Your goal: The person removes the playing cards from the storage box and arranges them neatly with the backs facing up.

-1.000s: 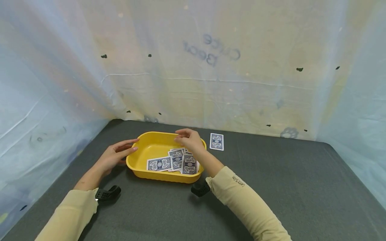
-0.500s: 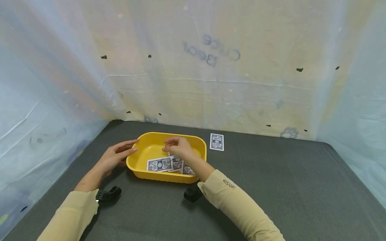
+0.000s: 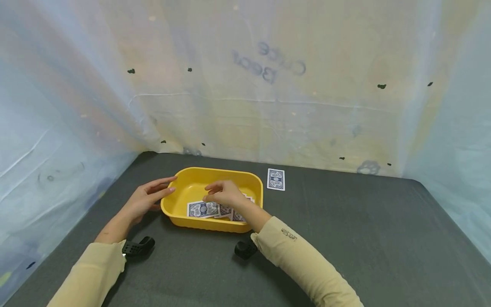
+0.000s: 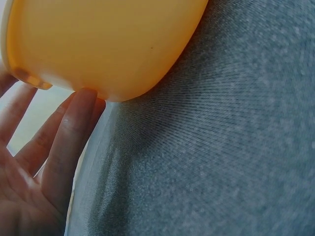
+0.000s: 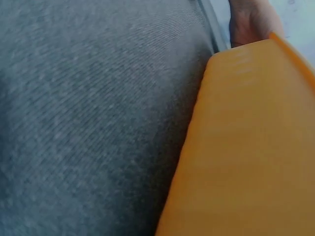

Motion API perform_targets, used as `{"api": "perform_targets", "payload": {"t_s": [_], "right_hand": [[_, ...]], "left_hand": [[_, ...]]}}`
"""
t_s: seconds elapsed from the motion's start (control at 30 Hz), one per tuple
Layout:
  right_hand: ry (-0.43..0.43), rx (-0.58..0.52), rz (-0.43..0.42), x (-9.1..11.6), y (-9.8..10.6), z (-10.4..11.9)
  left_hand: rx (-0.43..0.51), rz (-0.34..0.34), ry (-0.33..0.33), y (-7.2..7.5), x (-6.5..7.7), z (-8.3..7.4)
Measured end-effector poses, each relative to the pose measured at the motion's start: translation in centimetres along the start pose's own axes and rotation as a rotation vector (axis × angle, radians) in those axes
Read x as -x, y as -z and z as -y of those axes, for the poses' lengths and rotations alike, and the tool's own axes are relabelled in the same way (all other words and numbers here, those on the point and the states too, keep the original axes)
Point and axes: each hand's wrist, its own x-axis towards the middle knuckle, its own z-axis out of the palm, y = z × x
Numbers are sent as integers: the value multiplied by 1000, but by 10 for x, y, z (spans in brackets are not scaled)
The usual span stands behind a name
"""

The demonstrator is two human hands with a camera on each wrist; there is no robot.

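Observation:
A yellow plastic tub (image 3: pixel 176 217) stands on the grey table, left of centre. Inside it lie several playing cards (image 3: pixel 202 209), patterned blue backs up, partly covered by my right hand (image 3: pixel 226 195). This hand is bent over the cards, thumb and forefinger slightly apart, and no card shows between them. With extended fingers, my left hand (image 3: pixel 143 198) touches the tub's left end. In the left wrist view, those fingers (image 4: pixel 78 113) lie against the tub's outer wall (image 4: pixel 108 49). The right wrist view shows the tub's long side (image 5: pixel 236 137); my right fingers are out of it.
One more card (image 3: pixel 275 179) lies face down on the table, just right of the tub's far corner. Pale sheeting (image 3: pixel 307 119) hangs behind the table (image 3: pixel 364 230) and along both sides. Each wrist bears a black camera mount (image 3: pixel 139 247).
My right hand has moved from the tub's far right side leftward and nearer, down over the cards. The left hand stays at the tub's left end. Tub and loose card have not moved.

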Motion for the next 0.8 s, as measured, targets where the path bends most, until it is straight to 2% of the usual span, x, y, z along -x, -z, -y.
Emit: {"api": "perform_targets", "payload": {"t_s": [0.2, 0.5, 0.8], "right_hand": [[16, 93, 36, -3, -1, -3], [73, 272, 172, -5, -3, -6], [107, 471, 168, -5, -4, -6]], "left_hand": [[-13, -7, -2, 0, -1, 1], [-33, -18, 9, -2, -2, 0], [-33, -18, 16, -3, 0, -2]]}}
